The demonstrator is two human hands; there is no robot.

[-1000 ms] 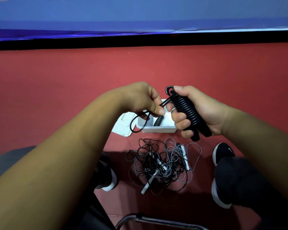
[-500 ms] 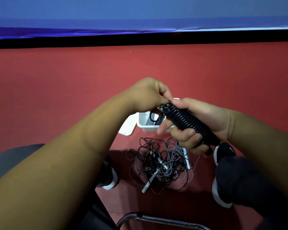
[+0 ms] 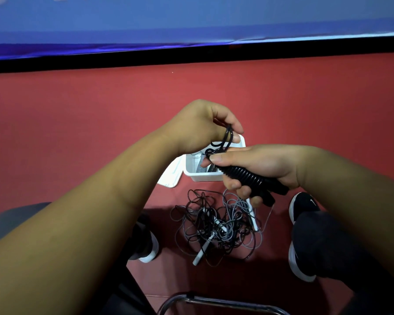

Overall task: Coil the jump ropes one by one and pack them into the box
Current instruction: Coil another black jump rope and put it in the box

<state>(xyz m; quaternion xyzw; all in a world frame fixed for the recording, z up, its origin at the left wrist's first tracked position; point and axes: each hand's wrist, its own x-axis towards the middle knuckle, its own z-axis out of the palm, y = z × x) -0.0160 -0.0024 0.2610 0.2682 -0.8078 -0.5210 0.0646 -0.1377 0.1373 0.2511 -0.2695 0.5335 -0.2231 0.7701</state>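
My right hand [image 3: 257,165] grips a black jump rope [image 3: 246,176] coiled tightly around its handles, held level above the floor. My left hand [image 3: 203,128] pinches the rope's loose black end, a small loop rising just left of my right thumb. Below both hands a white box [image 3: 205,175] stands on the red floor with coiled ropes inside, partly hidden by my fingers. Nearer to me lies a tangled pile of black and grey ropes [image 3: 216,226] with white handles.
The box's white lid [image 3: 171,176] lies against its left side. My feet in dark shoes [image 3: 301,205] flank the pile. A metal chair frame [image 3: 214,302] crosses the bottom edge. A black strip and a blue wall close off the floor at the far side.
My right hand has tilted the coiled rope from upright to level and lowered it. The left hand has drawn the loose end up into a short loop by the right thumb.
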